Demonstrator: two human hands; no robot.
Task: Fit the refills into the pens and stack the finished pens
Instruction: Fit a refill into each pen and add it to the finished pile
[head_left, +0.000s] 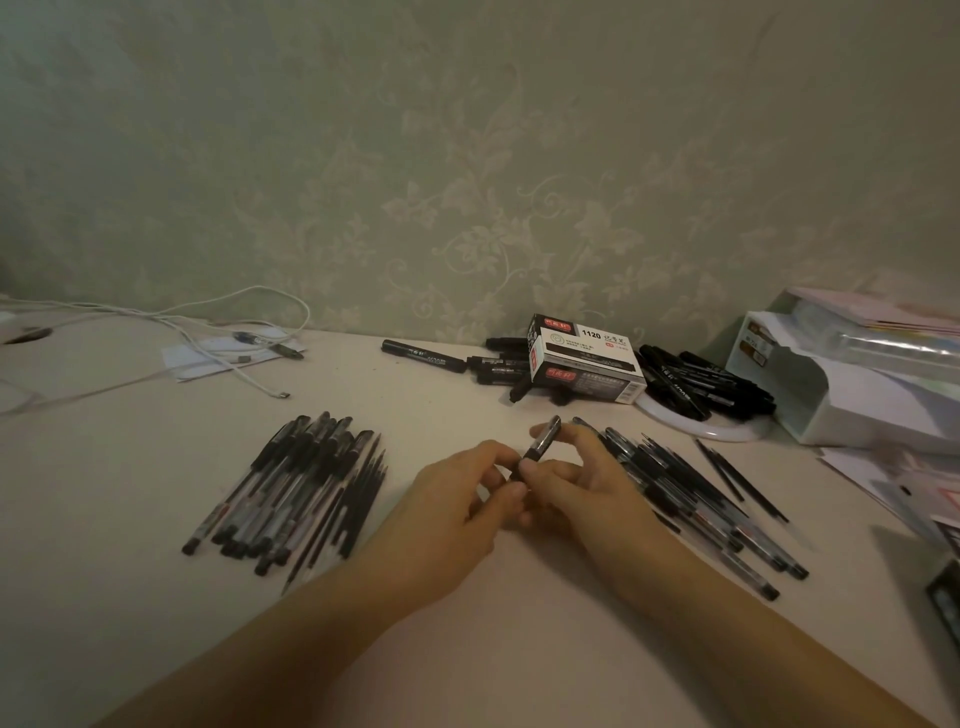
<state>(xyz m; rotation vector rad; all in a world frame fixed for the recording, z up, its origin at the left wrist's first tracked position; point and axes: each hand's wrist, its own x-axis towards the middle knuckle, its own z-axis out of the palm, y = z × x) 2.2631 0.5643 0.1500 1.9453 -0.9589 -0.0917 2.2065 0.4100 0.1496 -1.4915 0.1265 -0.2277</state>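
Head view: both hands meet at centre frame over a pale table (467, 395), working one pen (540, 444) between them. Left hand (457, 512) pinches the pen's lower end with curled fingers; right hand (576, 486) grips the barrel, forefinger stretched up beside its upper end — pen tilted, top leaning to the upper right. Lower left of centre: a heap of pens (280, 493) lying roughly parallel, thin dark refills (358, 499) along its right edge. Right of the hands: a second spread of pens (696, 499), partly hidden behind the right hand, with a few loose refills (737, 478) beyond it. Upper centre — a marker box (587, 358) amid scattered black markers (696, 379). Upper left: white cables (208, 322) and some paper. Far right: a white desk organiser (841, 384).
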